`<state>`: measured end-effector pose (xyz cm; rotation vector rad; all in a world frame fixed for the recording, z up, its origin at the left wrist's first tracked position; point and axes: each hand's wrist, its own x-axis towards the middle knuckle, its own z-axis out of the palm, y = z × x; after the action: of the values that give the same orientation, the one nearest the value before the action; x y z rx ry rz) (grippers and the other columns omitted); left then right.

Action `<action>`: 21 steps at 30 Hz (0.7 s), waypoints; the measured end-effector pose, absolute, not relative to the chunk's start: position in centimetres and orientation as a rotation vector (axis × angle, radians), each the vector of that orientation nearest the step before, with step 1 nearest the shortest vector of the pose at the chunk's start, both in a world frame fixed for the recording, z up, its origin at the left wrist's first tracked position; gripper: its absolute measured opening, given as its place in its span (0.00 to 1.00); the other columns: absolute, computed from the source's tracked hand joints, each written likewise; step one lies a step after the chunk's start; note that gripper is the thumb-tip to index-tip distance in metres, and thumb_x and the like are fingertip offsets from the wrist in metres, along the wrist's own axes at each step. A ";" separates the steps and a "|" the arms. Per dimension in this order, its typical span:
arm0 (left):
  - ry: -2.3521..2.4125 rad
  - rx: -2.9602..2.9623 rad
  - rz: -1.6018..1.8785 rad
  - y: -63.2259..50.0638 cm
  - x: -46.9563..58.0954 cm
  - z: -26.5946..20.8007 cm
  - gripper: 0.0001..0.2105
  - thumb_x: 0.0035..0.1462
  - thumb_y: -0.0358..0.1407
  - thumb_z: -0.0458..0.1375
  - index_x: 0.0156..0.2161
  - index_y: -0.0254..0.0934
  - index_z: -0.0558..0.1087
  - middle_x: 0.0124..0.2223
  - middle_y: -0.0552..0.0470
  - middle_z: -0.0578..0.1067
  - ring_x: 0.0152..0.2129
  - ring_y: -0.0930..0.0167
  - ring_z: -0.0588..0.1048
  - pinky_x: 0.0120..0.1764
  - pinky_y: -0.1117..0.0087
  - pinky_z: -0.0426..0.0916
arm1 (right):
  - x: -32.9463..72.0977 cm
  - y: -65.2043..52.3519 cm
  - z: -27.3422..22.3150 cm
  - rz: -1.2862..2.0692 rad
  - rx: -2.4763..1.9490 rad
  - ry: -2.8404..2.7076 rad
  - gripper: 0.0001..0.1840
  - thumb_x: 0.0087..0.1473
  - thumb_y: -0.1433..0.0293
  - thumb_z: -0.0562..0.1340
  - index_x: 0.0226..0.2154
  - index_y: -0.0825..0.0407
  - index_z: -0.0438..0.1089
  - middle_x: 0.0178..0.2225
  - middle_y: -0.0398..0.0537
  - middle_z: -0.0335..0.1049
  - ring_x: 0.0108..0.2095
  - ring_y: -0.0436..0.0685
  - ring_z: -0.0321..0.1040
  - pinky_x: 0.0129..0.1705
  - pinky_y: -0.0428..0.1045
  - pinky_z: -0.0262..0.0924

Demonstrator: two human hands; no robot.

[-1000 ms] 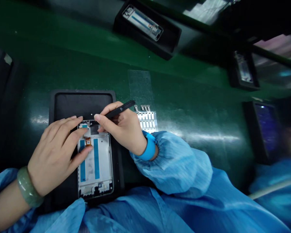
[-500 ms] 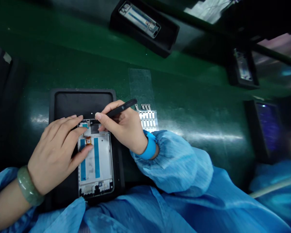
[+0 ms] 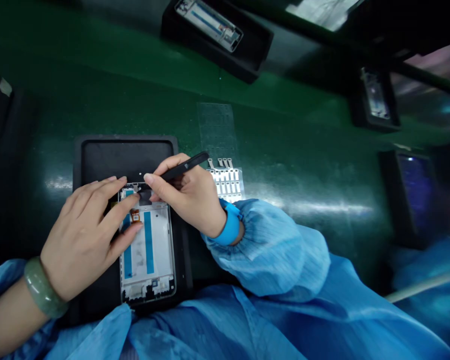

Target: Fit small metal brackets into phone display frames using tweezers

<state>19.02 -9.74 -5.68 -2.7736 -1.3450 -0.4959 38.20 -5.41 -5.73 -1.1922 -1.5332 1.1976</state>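
Note:
A phone mid-frame [image 3: 160,250] with two blue strips and an orange flex connector [image 3: 135,217] lies in a black tray [image 3: 125,138]. My left hand [image 3: 84,222] rests across its upper left, fingers spread, with the index fingertip and thumb over the inside near the flex. My right hand [image 3: 189,200] pinches slim black tweezers [image 3: 185,166] over the frame's top end, beside a dark square patch [image 3: 145,196]. The working tips are hidden behind my fingers.
Right of the tray lies a sheet of small metal parts [image 3: 228,187], with a clear film [image 3: 216,127] beyond it. A black tray [image 3: 253,57] at the back holds another phone frame [image 3: 210,24]. More trays stand at right, near a person's blue sleeve [image 3: 427,280].
My left index finger has shifted slightly right over the frame's upper part. My right hand and the tweezers have barely moved. The whole view has drifted a little.

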 end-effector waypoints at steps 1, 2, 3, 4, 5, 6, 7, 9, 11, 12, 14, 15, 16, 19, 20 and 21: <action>-1.343 -2.774 -0.495 -9.7 19.0 -5.6 0.17 0.57 0.41 0.55 0.49 0.34 0.67 0.52 0.38 0.67 0.50 0.54 0.66 0.50 0.52 0.64 | 38.2 -5.4 -5.7 1.185 -1.191 -1.543 0.10 0.49 0.65 0.66 0.30 0.50 0.64 0.22 0.33 0.68 0.24 0.47 0.73 0.28 0.43 0.65; -1.340 -2.775 -0.497 -9.7 19.0 -5.6 0.17 0.57 0.41 0.55 0.49 0.33 0.67 0.52 0.38 0.67 0.50 0.54 0.66 0.50 0.52 0.64 | 38.2 -5.4 -5.7 1.178 -1.193 -1.551 0.10 0.49 0.65 0.66 0.30 0.50 0.64 0.22 0.33 0.68 0.24 0.47 0.73 0.28 0.43 0.65; -1.336 -2.776 -0.501 -9.7 19.0 -5.7 0.17 0.57 0.41 0.55 0.49 0.33 0.67 0.52 0.38 0.67 0.50 0.54 0.66 0.50 0.52 0.64 | 38.1 -5.4 -5.6 1.173 -1.197 -1.555 0.10 0.49 0.65 0.66 0.30 0.50 0.64 0.23 0.34 0.68 0.24 0.46 0.73 0.28 0.43 0.65; -1.331 -2.778 -0.505 -9.6 18.9 -5.7 0.17 0.57 0.40 0.55 0.49 0.33 0.67 0.52 0.38 0.67 0.50 0.55 0.66 0.50 0.52 0.64 | 38.1 -5.5 -5.6 1.167 -1.200 -1.558 0.10 0.50 0.64 0.65 0.30 0.50 0.64 0.23 0.34 0.68 0.24 0.46 0.73 0.28 0.43 0.65; -1.326 -2.781 -0.512 -9.6 18.9 -5.7 0.17 0.57 0.40 0.55 0.49 0.33 0.67 0.52 0.38 0.67 0.50 0.55 0.66 0.50 0.52 0.64 | 38.1 -5.5 -5.6 1.159 -1.204 -1.563 0.10 0.50 0.64 0.65 0.30 0.50 0.63 0.22 0.34 0.68 0.23 0.46 0.72 0.28 0.43 0.65; -1.321 -2.784 -0.517 -9.6 18.9 -5.8 0.17 0.56 0.40 0.56 0.49 0.33 0.67 0.52 0.38 0.67 0.50 0.55 0.66 0.50 0.53 0.64 | 38.1 -5.5 -5.7 1.148 -1.207 -1.570 0.11 0.50 0.64 0.65 0.30 0.50 0.63 0.22 0.34 0.68 0.23 0.46 0.72 0.28 0.43 0.65; -1.320 -2.785 -0.518 -9.6 18.9 -5.8 0.17 0.56 0.40 0.56 0.49 0.33 0.67 0.52 0.38 0.67 0.50 0.55 0.66 0.50 0.53 0.64 | 38.1 -5.6 -5.7 1.134 -1.210 -1.578 0.11 0.50 0.63 0.65 0.30 0.50 0.63 0.22 0.34 0.68 0.23 0.47 0.72 0.28 0.44 0.66; -1.325 -2.781 -0.499 -9.8 18.9 -5.8 0.18 0.57 0.40 0.55 0.50 0.32 0.67 0.53 0.38 0.67 0.51 0.55 0.66 0.51 0.52 0.64 | 38.1 -5.7 -5.8 1.106 -1.211 -1.584 0.11 0.49 0.63 0.66 0.30 0.50 0.63 0.23 0.35 0.68 0.24 0.47 0.72 0.28 0.44 0.67; -1.339 -2.764 -0.457 -10.0 19.1 -5.7 0.18 0.58 0.39 0.54 0.51 0.31 0.67 0.54 0.37 0.66 0.52 0.54 0.65 0.53 0.52 0.62 | 38.1 -5.6 -5.9 1.106 -1.181 -1.531 0.11 0.49 0.64 0.66 0.31 0.50 0.63 0.23 0.36 0.68 0.24 0.48 0.72 0.27 0.44 0.68; -1.348 -2.754 -0.435 -10.1 19.3 -5.7 0.18 0.58 0.38 0.54 0.51 0.31 0.66 0.55 0.36 0.65 0.52 0.54 0.65 0.53 0.51 0.62 | 38.1 -5.4 -5.8 1.119 -1.148 -1.479 0.11 0.50 0.64 0.65 0.31 0.49 0.63 0.24 0.36 0.68 0.25 0.48 0.73 0.27 0.44 0.68; -1.364 -2.734 -0.407 -10.3 19.5 -5.6 0.18 0.59 0.37 0.53 0.52 0.30 0.66 0.55 0.36 0.65 0.52 0.54 0.65 0.53 0.51 0.62 | 38.2 -5.0 -5.6 1.143 -1.078 -1.363 0.11 0.51 0.64 0.64 0.32 0.49 0.61 0.26 0.37 0.67 0.26 0.48 0.74 0.27 0.43 0.70; -1.369 -2.727 -0.400 -10.3 19.6 -5.6 0.18 0.59 0.37 0.53 0.52 0.30 0.66 0.55 0.36 0.65 0.52 0.54 0.65 0.53 0.51 0.62 | 38.2 -4.7 -5.4 1.149 -1.052 -1.325 0.11 0.52 0.64 0.63 0.32 0.49 0.60 0.27 0.37 0.67 0.27 0.48 0.74 0.28 0.43 0.71; -1.372 -2.723 -0.398 -10.3 19.6 -5.7 0.17 0.59 0.37 0.53 0.51 0.30 0.66 0.55 0.36 0.65 0.52 0.54 0.65 0.53 0.51 0.62 | 38.1 -4.4 -5.3 1.151 -1.037 -1.311 0.11 0.52 0.64 0.63 0.32 0.49 0.59 0.28 0.38 0.68 0.28 0.47 0.74 0.29 0.44 0.71; -1.382 -2.722 -0.405 -10.3 19.7 -5.8 0.16 0.59 0.38 0.53 0.50 0.32 0.67 0.55 0.37 0.65 0.52 0.55 0.65 0.53 0.51 0.62 | 38.0 -3.6 -5.2 1.156 -1.022 -1.384 0.10 0.53 0.63 0.62 0.33 0.49 0.60 0.32 0.40 0.68 0.31 0.48 0.74 0.33 0.45 0.72; -1.385 -2.723 -0.408 -10.3 19.7 -5.8 0.16 0.59 0.38 0.53 0.50 0.32 0.67 0.55 0.38 0.65 0.52 0.55 0.65 0.52 0.51 0.62 | 37.9 -3.4 -5.3 1.163 -1.012 -1.426 0.10 0.53 0.63 0.62 0.33 0.49 0.60 0.33 0.41 0.69 0.33 0.49 0.73 0.34 0.46 0.72; -1.391 -2.721 -0.409 -10.4 19.7 -5.8 0.16 0.59 0.38 0.52 0.50 0.32 0.67 0.55 0.38 0.65 0.52 0.55 0.65 0.52 0.51 0.63 | 37.9 -3.3 -5.5 1.169 -1.002 -1.465 0.10 0.53 0.63 0.62 0.34 0.49 0.61 0.33 0.41 0.69 0.34 0.49 0.73 0.35 0.46 0.72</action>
<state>19.72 -10.36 -5.82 -2.7211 -1.3910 -0.4094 37.91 -3.33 -5.47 -1.0015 -1.4645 1.1690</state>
